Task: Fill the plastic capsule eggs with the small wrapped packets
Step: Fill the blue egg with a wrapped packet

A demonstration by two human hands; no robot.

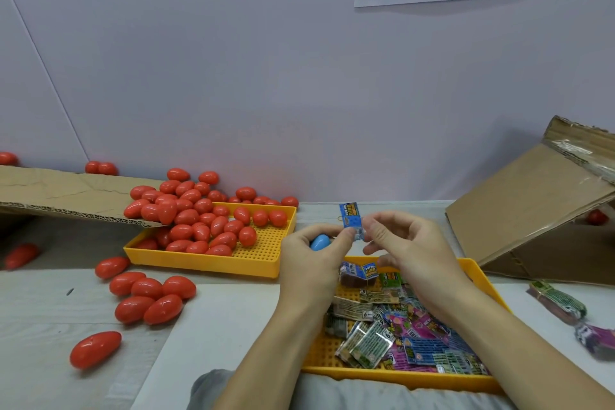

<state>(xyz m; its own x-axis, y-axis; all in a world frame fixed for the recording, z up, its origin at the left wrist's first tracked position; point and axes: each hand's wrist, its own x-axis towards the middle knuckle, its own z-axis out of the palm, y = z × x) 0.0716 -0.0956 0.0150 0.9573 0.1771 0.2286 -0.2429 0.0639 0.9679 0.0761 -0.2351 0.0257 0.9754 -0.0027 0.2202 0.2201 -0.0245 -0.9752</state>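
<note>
Left hand (311, 256) curls around a blue capsule egg (320, 242) and pinches the lower end of an upright blue packet (351, 219); right hand (404, 249) pinches the same end from the other side. Below both, a yellow tray (479, 279) of mixed packets; red eggs (199, 219) heap in a second tray (259, 263) to the left.

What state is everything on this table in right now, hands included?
Left hand: grips a blue egg, pinches the blue packet.
Right hand: fingers curled at the packet's lower end.
Blue packet: upright, held above the trays.
Red eggs: closed, heaped in the far yellow tray, some loose on the table.
Near yellow tray: holds wrapped packets.
</note>
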